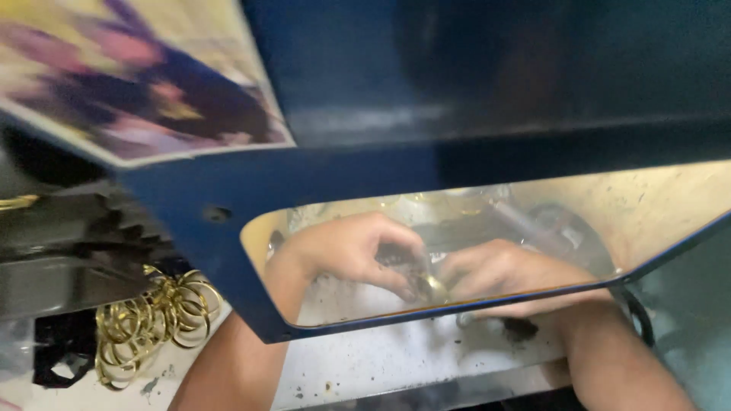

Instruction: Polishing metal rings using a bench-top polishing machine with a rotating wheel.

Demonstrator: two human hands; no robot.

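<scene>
Seen through the clear guard [670, 205], a small gold ring [435, 287] sits between both hands; its blur hides which way it faces. The left hand [346, 247] and right hand [506, 274] both curl closed, fingertips pinching the ring from either side. A pile of gold rings [152, 323] lies well left of the guard.

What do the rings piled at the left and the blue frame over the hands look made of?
Rings: likely brass or gold-plated metal, shiny yellow with bright glints. Blue frame: probably painted sheet metal, glossy, with a drilled hole and thin hard edges. Blur leaves both uncertain.
</scene>
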